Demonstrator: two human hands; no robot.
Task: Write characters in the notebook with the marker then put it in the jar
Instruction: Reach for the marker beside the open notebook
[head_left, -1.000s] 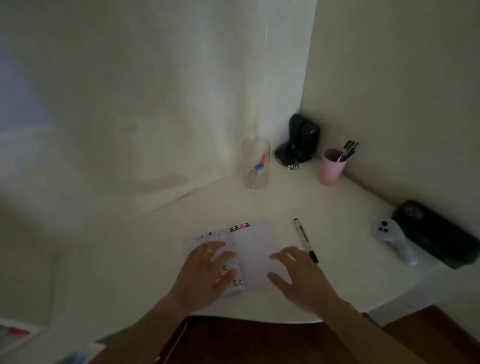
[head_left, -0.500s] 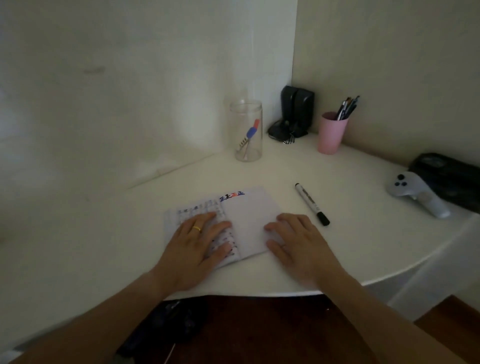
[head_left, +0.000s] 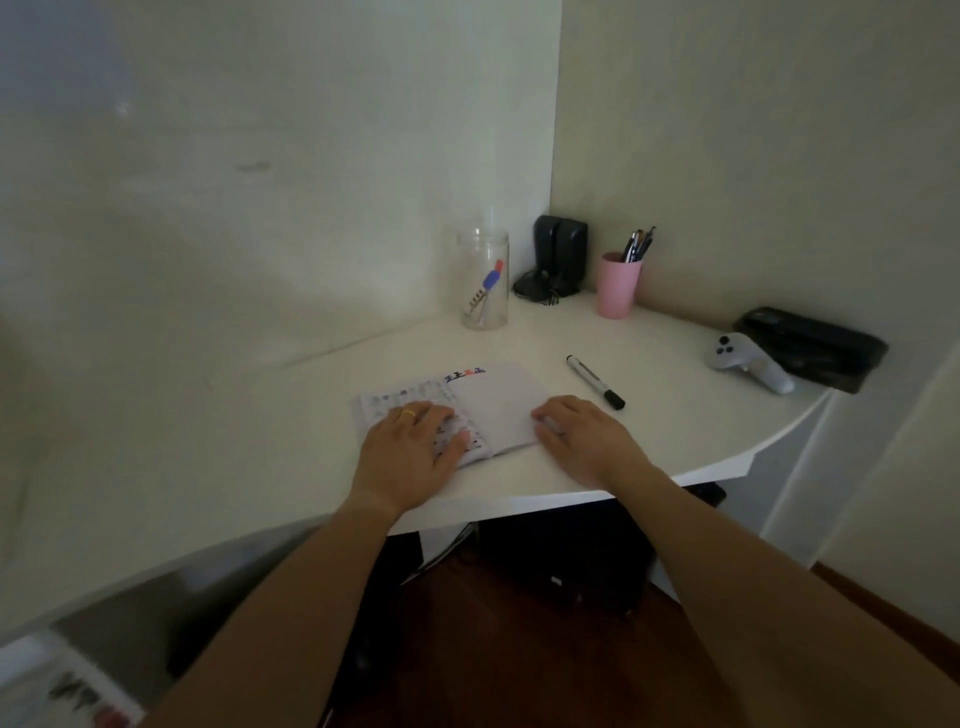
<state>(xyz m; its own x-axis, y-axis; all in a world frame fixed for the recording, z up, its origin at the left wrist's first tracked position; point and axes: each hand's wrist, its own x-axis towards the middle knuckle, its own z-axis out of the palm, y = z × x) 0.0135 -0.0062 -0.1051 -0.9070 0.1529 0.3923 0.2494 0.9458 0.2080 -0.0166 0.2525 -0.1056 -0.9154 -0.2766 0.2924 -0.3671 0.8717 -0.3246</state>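
An open notebook (head_left: 491, 397) lies on the white desk (head_left: 649, 415), with a few coloured characters at the top of its right page. My left hand (head_left: 413, 449), wearing a ring, lies flat on the left page. My right hand (head_left: 584, 434) rests flat on the right page's lower edge. Both hands hold nothing. A black-capped marker (head_left: 595, 381) lies on the desk just right of the notebook, a little beyond my right fingers. A clear glass jar (head_left: 484, 280) stands upright behind the notebook, with a couple of markers inside.
A pink cup (head_left: 617, 286) of pens and black speakers (head_left: 558, 260) stand in the corner. A white controller (head_left: 748, 361) and a black case (head_left: 815, 345) lie at the right. Walls close the desk at back and right.
The view has tilted down, so the desk sits higher in frame. Both hands stay flat on the notebook; the marker has not moved.
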